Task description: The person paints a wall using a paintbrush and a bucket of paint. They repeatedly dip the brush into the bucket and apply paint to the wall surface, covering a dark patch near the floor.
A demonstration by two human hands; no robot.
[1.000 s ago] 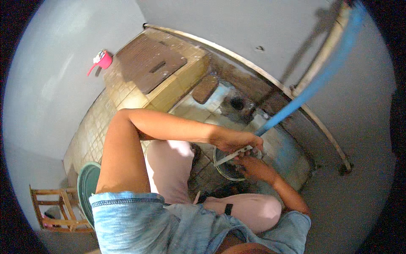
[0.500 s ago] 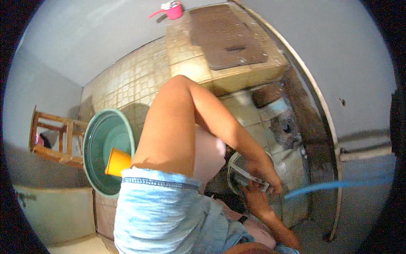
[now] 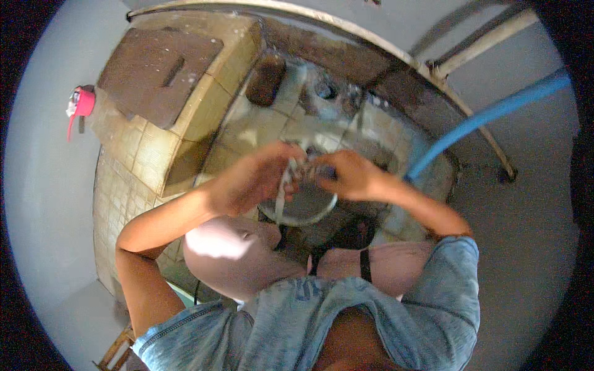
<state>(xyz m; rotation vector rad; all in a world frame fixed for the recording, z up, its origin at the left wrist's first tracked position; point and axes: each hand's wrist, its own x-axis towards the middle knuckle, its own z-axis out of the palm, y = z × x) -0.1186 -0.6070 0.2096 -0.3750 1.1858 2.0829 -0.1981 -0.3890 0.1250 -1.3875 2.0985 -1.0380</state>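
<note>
My left hand [image 3: 263, 176] is closed around a narrow white strip [image 3: 281, 196], whose kind I cannot make out. The strip slants down toward the near side of a round bucket [image 3: 315, 219]. My right hand [image 3: 352, 175] is beside the left, its fingers curled in a pinch near the strip's upper end. What lies between the fingertips is small and blurred. Both hands are above the bucket, which stands on the tiled floor in front of my knees.
To the right a blue hose [image 3: 470, 130] arches down to the floor. A raised tiled step [image 3: 198, 151] with a brown mat [image 3: 164, 71] is at the far left. A pink dipper [image 3: 83, 102] sits by the wall. A brown block-like object [image 3: 266, 79] lies beyond the bucket.
My view has swung to the right. The hands, which were low over the bucket around the white strip, are now raised above it, with the strip tilted more upright.
</note>
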